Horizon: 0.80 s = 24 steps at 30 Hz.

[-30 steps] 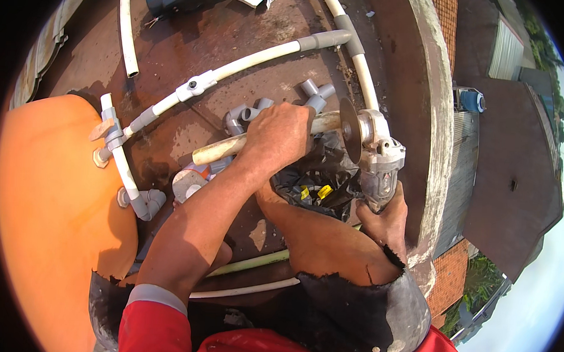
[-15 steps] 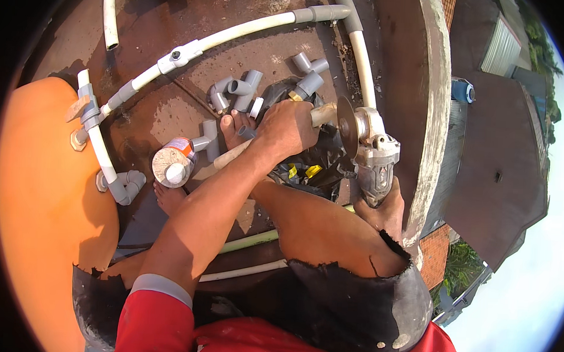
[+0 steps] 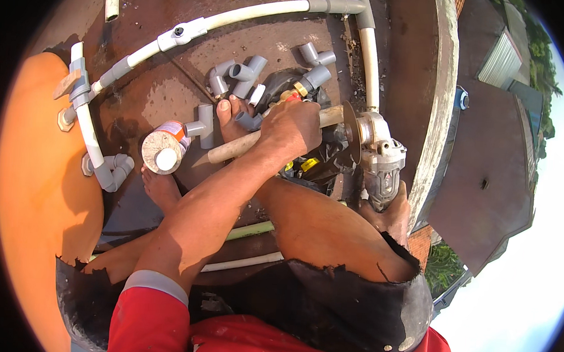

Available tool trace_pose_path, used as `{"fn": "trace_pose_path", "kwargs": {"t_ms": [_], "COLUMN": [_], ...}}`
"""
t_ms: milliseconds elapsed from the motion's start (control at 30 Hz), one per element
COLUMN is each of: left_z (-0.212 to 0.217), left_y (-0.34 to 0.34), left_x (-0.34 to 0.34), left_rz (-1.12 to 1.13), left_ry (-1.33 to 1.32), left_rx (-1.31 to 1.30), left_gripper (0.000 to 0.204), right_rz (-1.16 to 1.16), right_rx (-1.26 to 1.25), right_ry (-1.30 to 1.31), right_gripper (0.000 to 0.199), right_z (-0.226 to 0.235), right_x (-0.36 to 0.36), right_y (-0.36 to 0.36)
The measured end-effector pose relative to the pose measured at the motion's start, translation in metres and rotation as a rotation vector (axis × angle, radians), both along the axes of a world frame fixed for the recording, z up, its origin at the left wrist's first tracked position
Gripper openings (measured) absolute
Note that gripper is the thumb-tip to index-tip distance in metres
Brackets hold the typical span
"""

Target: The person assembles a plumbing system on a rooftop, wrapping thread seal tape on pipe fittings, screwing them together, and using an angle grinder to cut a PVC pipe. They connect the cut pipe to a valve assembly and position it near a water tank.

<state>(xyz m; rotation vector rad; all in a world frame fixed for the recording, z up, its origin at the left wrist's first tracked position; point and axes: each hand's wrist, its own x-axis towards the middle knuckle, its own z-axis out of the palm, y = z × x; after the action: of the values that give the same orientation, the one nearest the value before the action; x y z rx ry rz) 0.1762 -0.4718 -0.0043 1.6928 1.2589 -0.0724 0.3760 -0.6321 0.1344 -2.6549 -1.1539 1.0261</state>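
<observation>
My left hand (image 3: 290, 127) is closed around a short cream plastic pipe (image 3: 233, 149), which sticks out on both sides of my fist. An angle grinder (image 3: 383, 161) is in my right hand (image 3: 390, 212), fingers wrapped round its grey body. Its thin cutting disc (image 3: 351, 132) stands edge-on at the pipe's right end; whether it is spinning or cutting in, I cannot tell. Just beyond my left fist lies a brass-ended piece with a red part, joined to a grey socket (image 3: 316, 77). Black plastic (image 3: 325, 171) with yellow bits lies under the pipe.
Loose grey elbows and tees (image 3: 249, 72) lie by my foot. A round can with a white cap (image 3: 166, 153) stands left of them. Joined pipework (image 3: 251, 12) arches across the far side. An orange tank (image 3: 42, 197) is at left; a low wall (image 3: 437, 120) edges the right.
The whole view has shifted slightly. A little more of the red and brass piece shows beyond my left hand. Both hands keep their hold, with the disc still at the pipe's right end.
</observation>
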Motion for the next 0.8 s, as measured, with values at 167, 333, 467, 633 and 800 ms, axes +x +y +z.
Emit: {"fn": "trace_pose_path", "kwargs": {"t_ms": [167, 333, 467, 633, 800], "left_z": [0.004, 0.007, 0.009, 0.004, -0.005], "left_y": [0.004, 0.006, 0.004, 0.003, 0.007], "left_x": [-0.005, -0.007, -0.006, -0.007, -0.006], "left_rz": [-0.012, -0.013, 0.016, 0.008, -0.005], "left_ry": [-0.005, -0.016, -0.037, -0.061, -0.089], "left_rx": [0.018, 0.041, 0.061, 0.062, 0.109], "left_gripper": [0.023, 0.021, 0.02, 0.019, 0.02], "right_rz": [0.075, 0.084, 0.084, 0.102, 0.078], "right_rx": [-0.028, -0.037, -0.049, -0.088, -0.103], "right_ry": [-0.069, -0.104, -0.112, -0.176, -0.187], "right_gripper": [0.065, 0.064, 0.063, 0.062, 0.06], "right_z": [-0.005, -0.003, -0.002, -0.004, -0.001], "right_x": [0.003, 0.001, 0.0, -0.002, -0.003], "right_y": [0.002, 0.002, 0.005, 0.012, 0.013]}}
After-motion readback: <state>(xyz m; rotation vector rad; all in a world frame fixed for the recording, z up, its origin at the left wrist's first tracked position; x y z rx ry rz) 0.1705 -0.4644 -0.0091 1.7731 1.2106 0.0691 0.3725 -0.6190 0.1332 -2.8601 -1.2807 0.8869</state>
